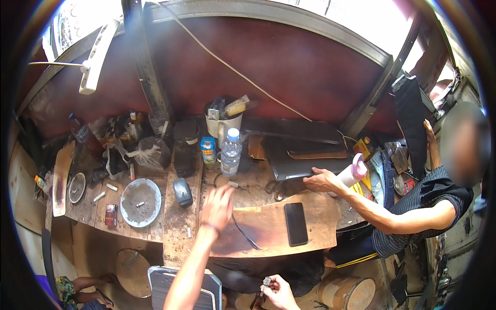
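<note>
- Right hand point(280, 293) pinching a small grey block point(266, 282) in front of the tabletop point(176, 222): probably light, hard, best held by its sides.
- Left hand point(217, 206), apart, loosely spread, just beside a pale cable connector point(233, 184).
- Over to containers: box point(216, 107) and yellowish roll point(236, 107) in the pale bucket point(212, 128); ash, cigarette butt point(139, 204) in the round dish point(140, 225).

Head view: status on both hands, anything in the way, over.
Left hand beside small pale piece, contact unclear. Right hand gripping small grey object. Clear bottle beyond left hand.
</note>
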The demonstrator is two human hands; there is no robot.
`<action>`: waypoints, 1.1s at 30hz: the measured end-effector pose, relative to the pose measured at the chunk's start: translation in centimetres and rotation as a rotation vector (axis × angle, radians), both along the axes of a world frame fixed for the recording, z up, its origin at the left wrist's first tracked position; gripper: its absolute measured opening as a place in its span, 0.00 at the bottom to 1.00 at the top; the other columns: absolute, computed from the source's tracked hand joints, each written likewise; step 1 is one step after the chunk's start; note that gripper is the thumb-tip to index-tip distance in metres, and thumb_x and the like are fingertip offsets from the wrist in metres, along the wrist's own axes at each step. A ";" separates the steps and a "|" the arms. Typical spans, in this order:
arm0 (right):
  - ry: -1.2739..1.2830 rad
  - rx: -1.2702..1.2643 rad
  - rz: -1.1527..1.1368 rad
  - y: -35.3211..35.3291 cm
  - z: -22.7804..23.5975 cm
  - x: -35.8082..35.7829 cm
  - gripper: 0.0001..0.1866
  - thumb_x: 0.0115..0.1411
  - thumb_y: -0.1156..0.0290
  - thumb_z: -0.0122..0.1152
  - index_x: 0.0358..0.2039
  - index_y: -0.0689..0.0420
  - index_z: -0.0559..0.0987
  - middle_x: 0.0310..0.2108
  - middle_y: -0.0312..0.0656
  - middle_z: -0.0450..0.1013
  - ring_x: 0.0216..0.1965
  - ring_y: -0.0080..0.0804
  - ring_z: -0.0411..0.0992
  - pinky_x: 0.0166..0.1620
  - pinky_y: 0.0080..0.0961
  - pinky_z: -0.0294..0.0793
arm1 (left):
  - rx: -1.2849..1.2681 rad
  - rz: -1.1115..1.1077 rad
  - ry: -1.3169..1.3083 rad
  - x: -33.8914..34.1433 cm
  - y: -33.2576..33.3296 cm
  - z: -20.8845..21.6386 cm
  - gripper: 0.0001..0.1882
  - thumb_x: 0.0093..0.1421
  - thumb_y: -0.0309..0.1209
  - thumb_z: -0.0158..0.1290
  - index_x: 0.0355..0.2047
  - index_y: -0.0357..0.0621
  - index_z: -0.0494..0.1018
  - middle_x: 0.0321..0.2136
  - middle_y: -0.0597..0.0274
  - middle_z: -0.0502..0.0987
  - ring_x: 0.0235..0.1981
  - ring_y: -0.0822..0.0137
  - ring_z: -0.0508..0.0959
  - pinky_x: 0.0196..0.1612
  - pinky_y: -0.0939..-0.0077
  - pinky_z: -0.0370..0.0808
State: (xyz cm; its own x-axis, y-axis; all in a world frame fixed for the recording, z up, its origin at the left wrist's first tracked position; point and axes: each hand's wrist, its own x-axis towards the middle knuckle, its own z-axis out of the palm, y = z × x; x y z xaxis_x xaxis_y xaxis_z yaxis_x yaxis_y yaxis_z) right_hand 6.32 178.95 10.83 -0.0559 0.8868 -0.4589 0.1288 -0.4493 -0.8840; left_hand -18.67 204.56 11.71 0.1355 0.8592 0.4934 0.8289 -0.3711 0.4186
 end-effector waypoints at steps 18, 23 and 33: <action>0.130 0.403 -0.304 5.8 10.0 1.8 0.06 0.65 0.82 0.63 0.39 0.62 0.74 0.33 0.40 0.79 0.35 0.24 0.78 0.44 0.26 0.82 | 0.054 0.107 -0.412 3.8 -7.8 4.7 0.13 0.62 0.32 0.63 0.47 0.45 0.80 0.39 0.55 0.83 0.41 0.53 0.81 0.48 0.60 0.75; 0.256 0.617 -0.312 10.3 16.5 -2.5 0.09 0.64 0.84 0.64 0.41 0.62 0.73 0.35 0.44 0.80 0.38 0.27 0.82 0.45 0.25 0.83 | 0.069 0.113 -0.469 4.5 -16.3 10.7 0.15 0.57 0.23 0.65 0.46 0.43 0.82 0.40 0.55 0.83 0.43 0.55 0.81 0.49 0.64 0.77; 0.313 0.614 -0.163 9.2 17.0 -7.4 0.11 0.62 0.81 0.69 0.39 0.62 0.74 0.34 0.41 0.81 0.36 0.24 0.81 0.43 0.22 0.81 | 0.062 0.119 -0.452 3.2 -20.2 12.6 0.14 0.57 0.26 0.66 0.44 0.42 0.82 0.39 0.57 0.84 0.43 0.55 0.82 0.50 0.62 0.75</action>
